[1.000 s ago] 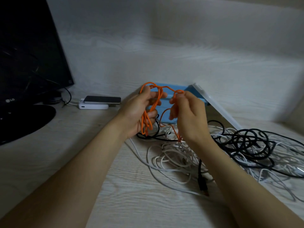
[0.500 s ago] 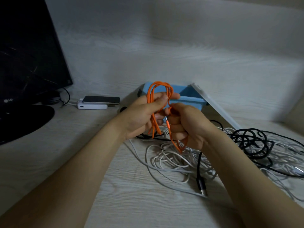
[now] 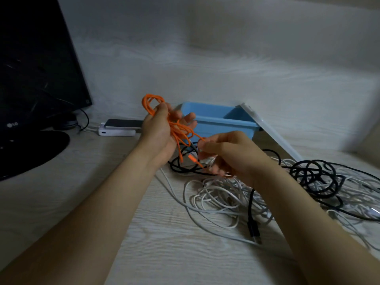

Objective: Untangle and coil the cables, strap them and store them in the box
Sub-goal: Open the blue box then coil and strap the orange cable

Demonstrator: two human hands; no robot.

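An orange cable [image 3: 152, 103] is looped over my left hand [image 3: 162, 132], which grips the coil with its fingertips spread a little. One strand runs down to my right hand [image 3: 228, 155], which pinches the cable's end near its orange plug. Below and to the right a tangle of white cables [image 3: 220, 194] and black cables [image 3: 314, 177] lies on the table. The blue box [image 3: 224, 124] stands open just behind my hands, its white lid [image 3: 271, 132] leaning against its right side.
A black monitor [image 3: 37, 64] on a round stand occupies the left. A phone on a white power bank [image 3: 119, 128] lies left of the box. A black plug [image 3: 255, 233] lies near the front of the tangle. A wall closes the back.
My hands have drawn apart: the left rose and shifted left with the orange loops, the right dropped to the right, pulling a strand out from the coil.
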